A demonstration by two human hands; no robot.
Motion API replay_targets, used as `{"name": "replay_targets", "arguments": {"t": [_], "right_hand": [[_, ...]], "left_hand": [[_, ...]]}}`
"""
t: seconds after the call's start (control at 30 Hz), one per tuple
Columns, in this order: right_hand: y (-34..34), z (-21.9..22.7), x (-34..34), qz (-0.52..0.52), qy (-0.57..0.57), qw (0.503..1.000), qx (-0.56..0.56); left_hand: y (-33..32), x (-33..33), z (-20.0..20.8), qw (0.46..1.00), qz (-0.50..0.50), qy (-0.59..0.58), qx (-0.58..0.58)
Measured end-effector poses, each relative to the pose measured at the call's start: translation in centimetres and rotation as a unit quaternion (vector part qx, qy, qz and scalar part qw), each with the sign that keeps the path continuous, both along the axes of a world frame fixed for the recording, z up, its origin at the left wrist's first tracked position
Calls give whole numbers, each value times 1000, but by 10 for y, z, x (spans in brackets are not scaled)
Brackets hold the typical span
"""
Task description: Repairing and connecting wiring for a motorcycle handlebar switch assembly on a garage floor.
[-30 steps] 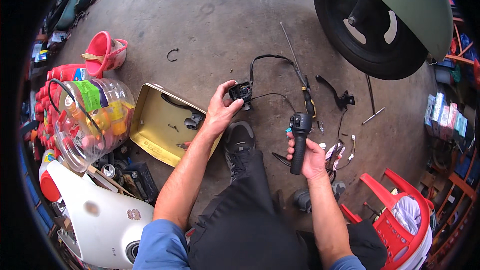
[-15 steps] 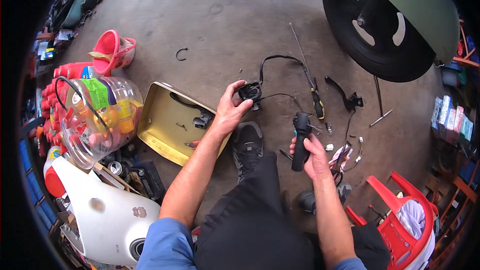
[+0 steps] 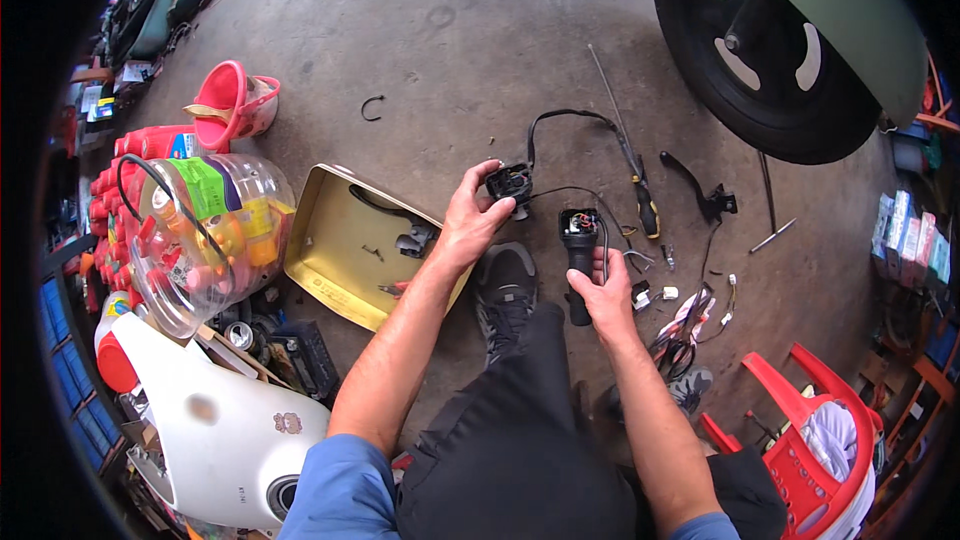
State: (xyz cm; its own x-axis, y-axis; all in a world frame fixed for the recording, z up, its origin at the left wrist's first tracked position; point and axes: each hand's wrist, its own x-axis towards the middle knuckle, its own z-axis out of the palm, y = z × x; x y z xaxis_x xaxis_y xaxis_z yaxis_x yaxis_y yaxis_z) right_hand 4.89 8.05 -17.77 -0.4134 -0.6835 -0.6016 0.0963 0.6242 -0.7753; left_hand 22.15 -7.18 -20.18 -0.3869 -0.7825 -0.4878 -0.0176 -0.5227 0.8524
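Appearing light, its wires point(image 3: 577, 227) likely fragile, the black grip point(image 3: 579, 255), best held by its sleeve point(image 3: 580, 312), is clasped above the floor point(image 3: 470, 70) by the right hand point(image 3: 606, 297), a housing point(image 3: 509, 182) pinched by the left hand point(image 3: 473, 222).

A thin cable point(image 3: 565, 188) loops across the gap between the switch housing point(image 3: 510, 183) in the left hand point(image 3: 477, 227) and the grip point(image 3: 578, 252) in the right hand point(image 3: 607, 298), obstructing direct passage. Right of the grip, the screwdriver point(image 3: 647, 212) and lever point(image 3: 717, 203) on the floor point(image 3: 480, 70) stand in the way; on the left, the gold tray point(image 3: 335, 260) does. A hand can pass toward the floor's far edge, left of the wheel point(image 3: 770, 50).
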Motion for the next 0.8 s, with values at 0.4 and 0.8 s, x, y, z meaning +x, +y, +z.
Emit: {"name": "replay_targets", "arguments": {"t": [0.4,0.8], "right_hand": [[-6,-1,16,-2,3,1000,10],[-8,-6,20,-49,-20,999,5]], "left_hand": [[-2,1,-6,1000,-6,-12,-4],[0,-2,-7,1000,-1,-21,6]]}}
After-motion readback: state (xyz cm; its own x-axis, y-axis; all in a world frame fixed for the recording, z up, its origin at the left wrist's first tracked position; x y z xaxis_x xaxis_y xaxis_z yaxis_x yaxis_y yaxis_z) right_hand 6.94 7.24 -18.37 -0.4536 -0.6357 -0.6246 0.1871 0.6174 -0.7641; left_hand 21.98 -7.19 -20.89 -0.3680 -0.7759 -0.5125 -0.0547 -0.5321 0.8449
